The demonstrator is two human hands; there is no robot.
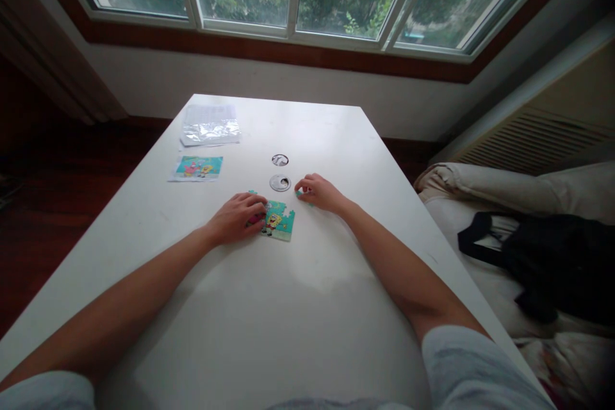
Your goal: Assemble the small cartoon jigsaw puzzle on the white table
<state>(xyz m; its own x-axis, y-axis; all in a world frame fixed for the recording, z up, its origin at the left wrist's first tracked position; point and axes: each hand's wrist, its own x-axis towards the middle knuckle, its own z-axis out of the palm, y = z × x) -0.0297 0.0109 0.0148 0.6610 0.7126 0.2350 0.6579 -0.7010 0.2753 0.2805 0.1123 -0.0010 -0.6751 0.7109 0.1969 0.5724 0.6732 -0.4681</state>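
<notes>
A partly joined jigsaw puzzle with a yellow cartoon figure on teal lies flat on the white table. My left hand rests over its left side, fingers laid across the pieces and hiding that part. The puzzle's upper right edge is stepped, with knobs and gaps showing. Just to the right of it, my right hand is pinched on a small teal puzzle piece close to the tabletop. Another bit of teal shows under that hand, mostly covered.
Beyond the puzzle lie two round discs, a silvery one and a dark-rimmed one. A printed reference picture and a clear plastic bag with papers sit at the left. A sofa with dark clothing stands right of the table.
</notes>
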